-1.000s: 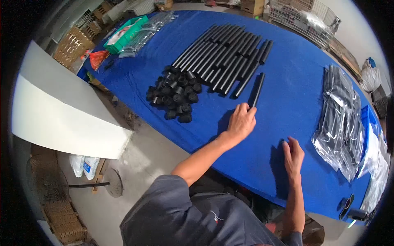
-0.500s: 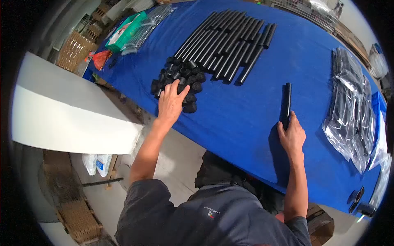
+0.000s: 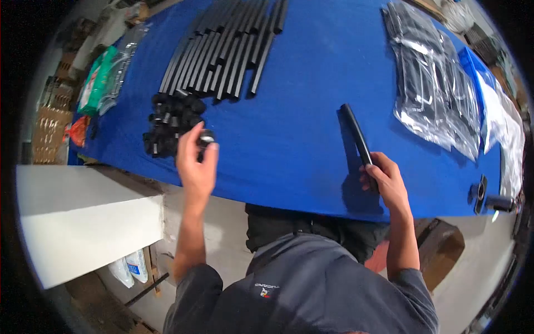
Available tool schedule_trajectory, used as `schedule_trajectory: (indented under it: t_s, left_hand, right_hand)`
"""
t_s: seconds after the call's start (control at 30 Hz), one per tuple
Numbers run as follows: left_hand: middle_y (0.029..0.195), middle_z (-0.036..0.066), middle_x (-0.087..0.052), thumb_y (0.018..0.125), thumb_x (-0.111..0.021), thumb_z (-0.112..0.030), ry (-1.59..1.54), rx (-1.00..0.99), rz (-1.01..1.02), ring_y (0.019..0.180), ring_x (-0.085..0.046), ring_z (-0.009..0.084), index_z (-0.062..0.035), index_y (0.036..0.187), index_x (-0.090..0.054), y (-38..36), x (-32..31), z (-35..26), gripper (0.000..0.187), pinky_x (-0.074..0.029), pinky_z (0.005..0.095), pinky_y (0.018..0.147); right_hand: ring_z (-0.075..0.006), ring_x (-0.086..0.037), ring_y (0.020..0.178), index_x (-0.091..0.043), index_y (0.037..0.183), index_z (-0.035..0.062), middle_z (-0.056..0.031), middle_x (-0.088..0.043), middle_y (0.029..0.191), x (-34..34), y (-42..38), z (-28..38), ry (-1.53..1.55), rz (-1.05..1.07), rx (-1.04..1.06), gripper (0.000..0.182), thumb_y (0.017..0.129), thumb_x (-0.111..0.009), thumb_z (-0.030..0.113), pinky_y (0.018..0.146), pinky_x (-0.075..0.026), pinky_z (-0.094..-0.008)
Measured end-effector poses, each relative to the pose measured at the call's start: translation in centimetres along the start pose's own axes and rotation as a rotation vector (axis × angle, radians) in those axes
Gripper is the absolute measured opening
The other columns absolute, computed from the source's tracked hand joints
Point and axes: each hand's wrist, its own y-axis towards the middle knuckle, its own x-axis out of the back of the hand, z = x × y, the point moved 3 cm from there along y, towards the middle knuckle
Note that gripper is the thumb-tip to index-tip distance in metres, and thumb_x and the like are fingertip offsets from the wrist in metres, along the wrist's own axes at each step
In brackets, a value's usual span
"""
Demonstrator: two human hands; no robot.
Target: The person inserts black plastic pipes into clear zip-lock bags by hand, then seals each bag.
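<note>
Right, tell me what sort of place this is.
Probably a workshop or packing area: a broad blue-covered table bears rows of straight black tubes or rods, a heap of short black cylindrical pieces and clear plastic bags of dark contents.

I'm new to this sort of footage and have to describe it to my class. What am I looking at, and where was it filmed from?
There is no robot here: these are a person's own two bare hands. The camera sits on that person's head and looks forward and down, so their shirt fills the bottom.

The right hand holds a black tube. The left hand is beside a pile of caps, with one cap at its thumb and fingers; how firmly it is gripped is hard to see.

On the blue cloth also lie rows of tubes, clear bags with dark contents at right, and a green box at far left.
</note>
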Motion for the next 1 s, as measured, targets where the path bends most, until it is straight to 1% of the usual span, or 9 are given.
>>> schedule_trajectory:
  t_s: [0.03, 0.07, 0.17, 0.3, 0.5, 0.6, 0.67, 0.8, 1.0]
  left_hand:
    - [0.121, 0.014, -0.066, 0.084, -0.072, -0.001, -0.185, 0.07, 0.098, 0.106, -0.065, 0.0269, -0.0017, 0.129, -0.064, -1.5, -2.7, -0.9, 0.046, -0.052, 0.0375, 0.092]
    - [0.127, 0.01, -0.059, 0.087, -0.069, 0.005, -0.16, -0.098, 0.267, 0.11, -0.061, 0.0188, -0.0025, 0.135, -0.061, -2.7, -5.4, -1.6, 0.049, -0.049, 0.0323, 0.1]
    - [0.116, 0.014, -0.068, 0.08, -0.079, -0.003, -0.346, -0.068, 0.454, 0.114, -0.064, 0.0251, -0.0022, 0.12, -0.07, -5.1, -11.0, -6.5, 0.041, -0.049, 0.0362, 0.1]
    - [0.115, 0.017, -0.07, 0.076, -0.083, -0.008, -0.136, -0.423, 0.456, 0.118, -0.062, 0.0375, -0.0024, 0.115, -0.07, -5.7, -16.4, -8.0, 0.042, -0.046, 0.0469, 0.106]
    - [0.123, 0.018, -0.068, 0.079, -0.083, -0.012, 0.025, -0.457, 0.408, 0.124, -0.059, 0.0408, -0.0017, 0.134, -0.061, -5.9, -16.7, -8.7, 0.06, -0.042, 0.0526, 0.112]
    - [0.128, 0.021, -0.066, 0.078, -0.084, -0.008, -0.133, -0.499, 0.382, 0.125, -0.059, 0.042, 0.002, 0.14, -0.055, -6.6, -14.0, -10.3, 0.069, -0.045, 0.05, 0.109]
    - [0.136, 0.024, -0.063, 0.08, -0.084, -0.003, -0.458, -0.135, 0.617, 0.121, -0.064, 0.0325, 0.0051, 0.148, -0.044, -9.0, -13.1, -10.7, 0.08, -0.055, 0.042, 0.099]
    - [0.141, 0.028, -0.057, 0.08, -0.083, 0.0, -0.726, 0.085, 0.876, 0.124, -0.062, 0.0318, 0.0026, 0.159, -0.02, -10.4, -14.4, -13.2, 0.101, -0.054, 0.04, 0.1]
    - [0.122, 0.024, -0.066, 0.08, -0.078, 0.01, -0.896, 0.26, 0.888, 0.114, -0.066, 0.0242, 0.0001, 0.157, -0.029, -10.2, -14.6, -12.1, 0.092, -0.054, 0.0353, 0.098]
  right_hand:
    - [-0.0194, -0.067, 0.084, -0.058, 0.129, -0.0027, -0.0109, -0.068, 0.097, 0.3, -1.8, -0.3, 0.159, 0.028, -0.061, 0.041, 0.094, -0.064, 0.019, 0.075, -0.055, -0.0353]
    - [-0.0197, -0.067, 0.085, -0.057, 0.13, -0.0017, -0.011, -0.068, 0.1, 0.6, -3.7, -0.9, 0.24, 0.063, -0.11, 0.04, 0.094, -0.063, 0.017, 0.077, -0.056, -0.0356]
    - [-0.0205, -0.068, 0.088, -0.052, 0.133, 0.001, -0.0121, -0.068, 0.108, 1.0, -9.8, -3.7, 0.512, 0.128, -0.203, 0.042, 0.092, -0.062, 0.006, 0.087, -0.055, -0.0362]
    - [-0.0181, -0.062, 0.105, -0.053, 0.121, 0.0045, -0.0081, -0.064, 0.112, 0.1, -14.2, -7.2, 0.426, 0.126, -0.234, 0.038, 0.086, -0.064, -0.002, 0.097, -0.048, -0.0351]
    - [-0.0136, -0.057, 0.1, -0.052, 0.117, 0.0057, -0.0035, -0.06, 0.104, -2.4, -14.4, -10.6, 0.579, 0.176, -0.231, 0.034, 0.085, -0.06, -0.004, 0.094, -0.045, -0.0307]
    - [-0.0129, -0.057, 0.1, -0.051, 0.114, 0.0058, -0.0036, -0.06, 0.103, -3.1, -13.4, -10.3, 0.634, 0.246, -0.146, 0.03, 0.086, -0.058, -0.003, 0.093, -0.045, -0.0303]
    - [-0.0133, -0.056, 0.1, -0.051, 0.113, 0.0049, -0.0039, -0.06, 0.104, -3.6, -12.7, -9.5, 0.61, 0.306, -0.14, 0.026, 0.088, -0.058, -0.002, 0.093, -0.045, -0.0306]
    - [-0.0131, -0.056, 0.101, -0.051, 0.114, 0.0037, -0.0042, -0.061, 0.104, -4.4, -11.9, -8.3, 0.575, 0.408, -0.122, 0.026, 0.09, -0.058, -0.001, 0.094, -0.045, -0.0306]
    - [-0.0161, -0.061, 0.102, -0.057, 0.122, 0.0018, -0.006, -0.065, 0.109, -4.0, -12.0, -6.2, 0.313, 0.455, -0.061, 0.031, 0.093, -0.065, 0.007, 0.093, -0.048, -0.0345]
